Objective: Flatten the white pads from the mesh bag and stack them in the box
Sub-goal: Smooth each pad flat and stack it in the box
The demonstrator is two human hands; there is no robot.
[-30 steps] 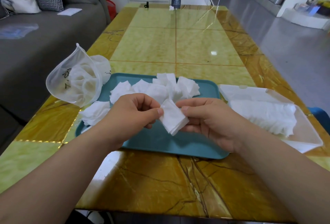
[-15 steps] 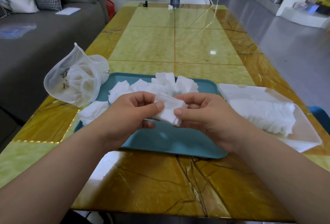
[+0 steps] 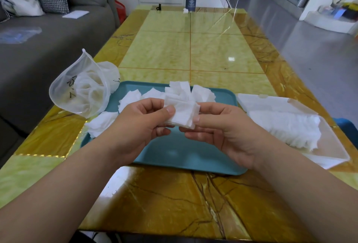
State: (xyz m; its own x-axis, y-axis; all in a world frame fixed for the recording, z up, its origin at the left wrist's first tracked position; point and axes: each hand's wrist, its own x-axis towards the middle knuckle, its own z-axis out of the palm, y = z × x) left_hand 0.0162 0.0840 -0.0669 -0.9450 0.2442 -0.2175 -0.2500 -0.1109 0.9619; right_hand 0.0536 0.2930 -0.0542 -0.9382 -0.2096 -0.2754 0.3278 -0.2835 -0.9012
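Yellow table (image 3: 213, 49); teal tray (image 3: 184, 155) near its front edge. Open box (image 3: 338, 151) to the tray's right holds stacked pads (image 3: 286, 124). Mesh bag (image 3: 81, 90) at tray's far-left corner. Loose pads (image 3: 201, 92) along tray's far edge. Left hand (image 3: 139, 124) and right hand (image 3: 226, 132) pinch one pad (image 3: 184, 115) above the tray.

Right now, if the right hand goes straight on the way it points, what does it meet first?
Past the pad it pinches, probably the left hand; depth is unclear.
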